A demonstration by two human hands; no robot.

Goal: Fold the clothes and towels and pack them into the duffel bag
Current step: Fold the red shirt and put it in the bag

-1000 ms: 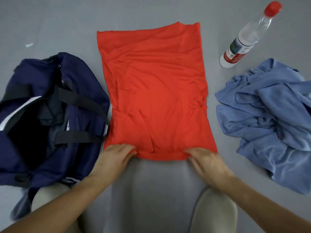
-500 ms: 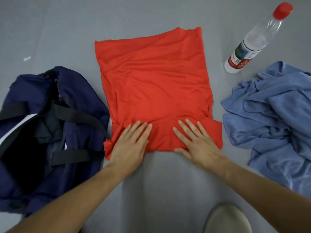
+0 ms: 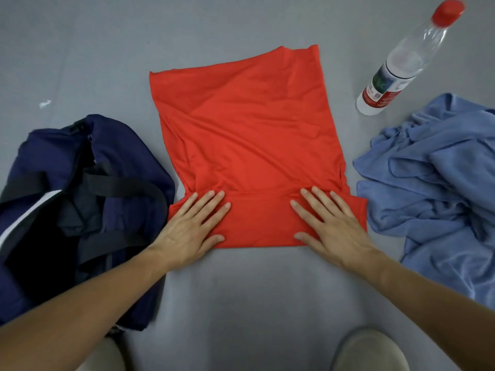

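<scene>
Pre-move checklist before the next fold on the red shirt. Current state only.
1. Hands flat on the fold: ok. Left hand and right hand press the red shirt with straight fingers.
2. Near hem turned up: ok, a folded band lies under both hands.
3. Shirt smooth: not ok, wrinkles cross its middle.
4. Duffel bag open: ok, its mouth gapes beside the shirt on the person's left.
5. Blue towel folded: not ok, it lies crumpled on the right.
6. Bottle out of the way: ok, apart from the shirt.
</scene>
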